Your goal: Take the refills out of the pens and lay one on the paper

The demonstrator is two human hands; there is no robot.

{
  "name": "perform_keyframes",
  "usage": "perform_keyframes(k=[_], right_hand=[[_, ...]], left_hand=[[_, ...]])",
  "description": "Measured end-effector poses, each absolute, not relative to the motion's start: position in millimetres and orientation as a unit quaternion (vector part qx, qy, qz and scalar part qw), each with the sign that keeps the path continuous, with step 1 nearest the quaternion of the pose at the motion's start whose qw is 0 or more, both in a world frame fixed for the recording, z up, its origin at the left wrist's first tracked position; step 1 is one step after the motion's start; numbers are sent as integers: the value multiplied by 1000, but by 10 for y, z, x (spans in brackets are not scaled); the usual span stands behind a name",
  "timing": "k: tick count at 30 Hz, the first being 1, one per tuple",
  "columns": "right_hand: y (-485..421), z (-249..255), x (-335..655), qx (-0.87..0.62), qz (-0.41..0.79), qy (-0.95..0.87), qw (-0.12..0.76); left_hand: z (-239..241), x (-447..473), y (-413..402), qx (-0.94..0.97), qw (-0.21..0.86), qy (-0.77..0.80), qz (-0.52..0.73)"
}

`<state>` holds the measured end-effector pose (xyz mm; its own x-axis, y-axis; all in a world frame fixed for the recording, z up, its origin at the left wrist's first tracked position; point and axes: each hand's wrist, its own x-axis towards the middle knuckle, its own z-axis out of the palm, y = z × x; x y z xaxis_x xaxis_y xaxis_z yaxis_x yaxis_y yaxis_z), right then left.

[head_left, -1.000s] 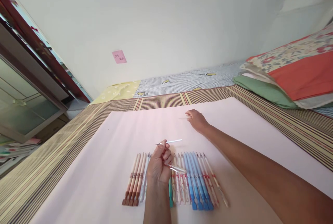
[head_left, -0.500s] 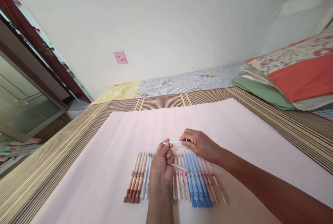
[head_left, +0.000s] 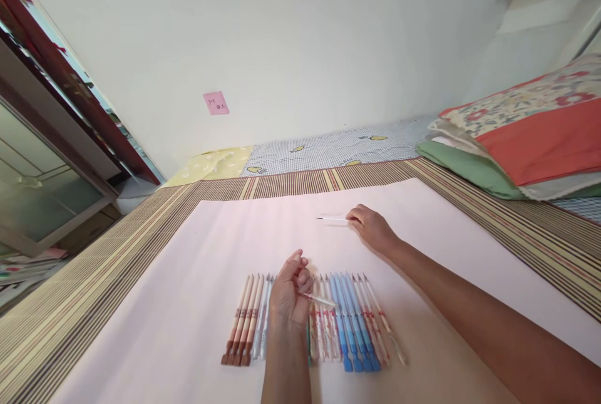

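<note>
My right hand (head_left: 369,225) is closed on one end of a thin white pen refill (head_left: 334,221), held over the upper part of the pale pink sheet with its dark tip pointing left. My left hand (head_left: 292,288) is half curled, palm up, its lower fingers round a clear pen barrel with a red pattern (head_left: 319,299) that sticks out to the right. Beneath that hand lies a row of pens: brown-ended pens (head_left: 244,322) on the left, blue pens (head_left: 354,322) and red-patterned pens (head_left: 375,322) on the right. The left hand and forearm hide the row's middle.
The pale pink sheet (head_left: 178,304) lies on a striped mat (head_left: 117,247). Folded bedding (head_left: 530,141) is piled at the back right. A pink note (head_left: 216,103) is stuck to the white wall behind, and a glass-fronted cabinet (head_left: 37,185) stands at the left.
My right hand has moved up and to the right with the refill, whose tip has left my left thumb and fingers. The left hand has stayed nearly in place with the pen barrel.
</note>
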<state>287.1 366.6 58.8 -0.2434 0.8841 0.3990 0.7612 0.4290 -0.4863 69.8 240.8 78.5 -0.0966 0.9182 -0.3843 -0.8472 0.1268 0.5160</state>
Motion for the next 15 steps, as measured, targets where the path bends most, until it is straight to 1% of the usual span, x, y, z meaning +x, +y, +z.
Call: perform_keyframes(k=[6, 15], right_hand=[[4012, 326, 2842, -547, 79, -777, 300], [4164, 213, 2734, -566, 85, -762, 304]], left_hand=[[796, 711, 2421, 30, 677, 337, 654], [787, 727, 2424, 27, 677, 338, 653]])
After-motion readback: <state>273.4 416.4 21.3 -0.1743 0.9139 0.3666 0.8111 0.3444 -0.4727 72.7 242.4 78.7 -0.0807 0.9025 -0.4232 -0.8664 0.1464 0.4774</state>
